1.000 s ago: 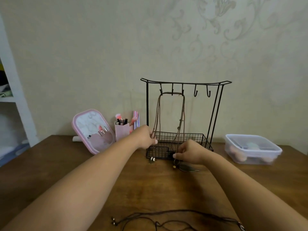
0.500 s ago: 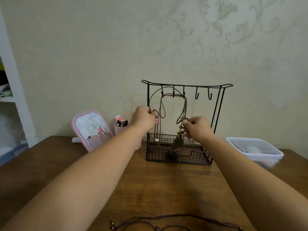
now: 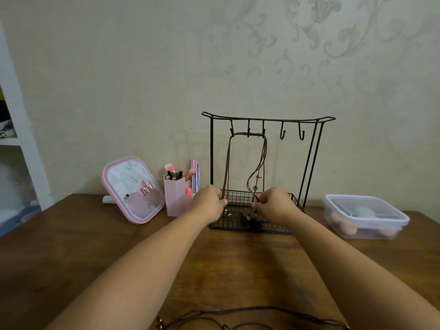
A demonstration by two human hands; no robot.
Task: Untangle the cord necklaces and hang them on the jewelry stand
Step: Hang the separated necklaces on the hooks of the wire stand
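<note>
Brown cord necklace (image 3: 247, 134) hangs on the black wire jewelry stand (image 3: 267, 119), its top run draped straight across three neighbouring hooks so that two long strands fall down toward the stand's mesh basket (image 3: 238, 195); spreading it over several hooks looks like a way to keep the two sides apart while they are sorted out. Both hands sit low, at the basket's front rim, each on one side of the loop. The left hand (image 3: 210, 203) has its fingers curled in narrowly around the left strand, drawing it fairly straight from the hook. The right hand (image 3: 273, 204) pinches the lower end of the right-hand strands between thumb and fingertips, just below a small knot or bead on the cord; those strands hang looser and wavier, which suggests some twist is left in them. A small dark pendant or clasp seems to dangle just under the hands against the basket, too small to identify. More dark cord necklaces (image 3: 252, 320) lie loose on the brown wooden table (image 3: 71, 246) at the near edge, not yet hung. Two hooks on the stand's right side carry nothing, so there is room for them.
</note>
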